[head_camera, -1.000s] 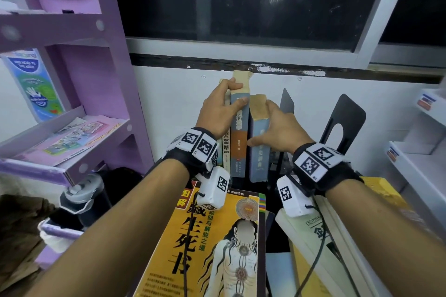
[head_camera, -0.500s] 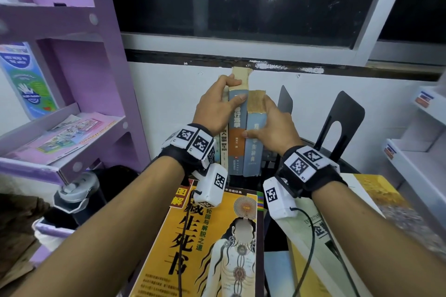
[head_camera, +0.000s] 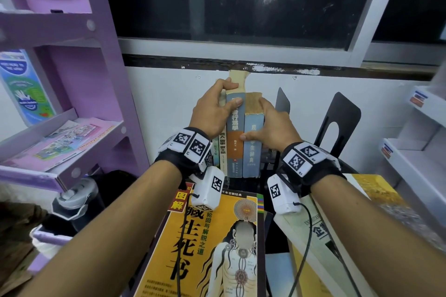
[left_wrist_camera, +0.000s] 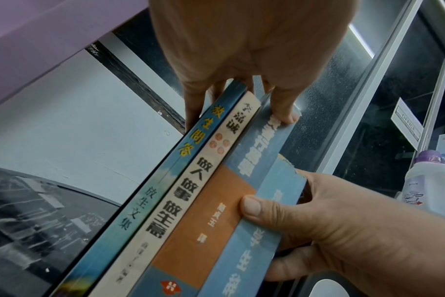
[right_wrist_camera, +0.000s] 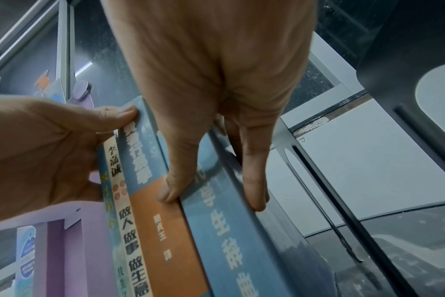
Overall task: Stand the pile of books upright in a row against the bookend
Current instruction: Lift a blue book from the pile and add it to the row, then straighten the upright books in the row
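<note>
Four upright books (head_camera: pixel 239 142) on dark bench (left_wrist_camera: pixel 38 211) | left hand (head_camera: pixel 212 113) and right hand (head_camera: pixel 272 128) clasp them, fingers curled | white wall (head_camera: pixel 169 94), dark window (head_camera: pixel 229 0), purple shelf (head_camera: pixel 72 79) left

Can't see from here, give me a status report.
Both hands, left and right, clamp four upright books. Black bookend right behind. Yellow book still flat.

4 upright books (left_wrist_camera: pixel 191 201) — 2 black bookends (head_camera: pixel 337 125), approx 3 flat books (head_camera: pixel 205 248), 2 hands (head_camera: pixel 212 113).
</note>
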The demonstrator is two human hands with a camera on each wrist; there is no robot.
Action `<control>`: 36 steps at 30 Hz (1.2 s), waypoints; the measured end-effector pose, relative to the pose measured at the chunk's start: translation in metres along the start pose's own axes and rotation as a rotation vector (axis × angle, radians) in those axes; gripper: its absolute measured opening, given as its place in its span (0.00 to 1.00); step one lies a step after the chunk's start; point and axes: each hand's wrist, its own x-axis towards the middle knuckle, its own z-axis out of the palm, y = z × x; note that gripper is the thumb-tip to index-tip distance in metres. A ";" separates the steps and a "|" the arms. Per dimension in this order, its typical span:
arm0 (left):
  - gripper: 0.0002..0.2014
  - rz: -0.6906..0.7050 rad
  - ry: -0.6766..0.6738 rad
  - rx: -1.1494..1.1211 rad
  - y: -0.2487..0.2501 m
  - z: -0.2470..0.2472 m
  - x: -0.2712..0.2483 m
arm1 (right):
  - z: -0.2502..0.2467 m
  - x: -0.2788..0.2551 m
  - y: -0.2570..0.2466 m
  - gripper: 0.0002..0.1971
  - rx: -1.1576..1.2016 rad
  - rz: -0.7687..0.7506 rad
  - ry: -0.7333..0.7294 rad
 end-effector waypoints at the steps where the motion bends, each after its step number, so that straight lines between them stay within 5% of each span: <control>1: 0.14 0.002 0.003 0.004 0.001 0.000 0.000 | -0.001 0.000 0.000 0.51 -0.006 -0.003 -0.009; 13: 0.13 0.000 0.012 0.047 0.006 0.000 -0.003 | -0.005 -0.006 0.000 0.51 -0.012 -0.006 -0.010; 23: 0.14 -0.034 -0.020 0.145 0.034 -0.013 -0.010 | -0.027 -0.008 0.001 0.61 0.045 0.026 -0.257; 30: 0.13 0.158 0.157 0.315 0.072 -0.007 -0.041 | -0.083 -0.038 0.003 0.42 0.002 0.016 -0.230; 36: 0.12 0.113 -0.075 0.205 0.091 0.023 -0.068 | -0.132 -0.077 0.032 0.30 -0.066 0.160 -0.245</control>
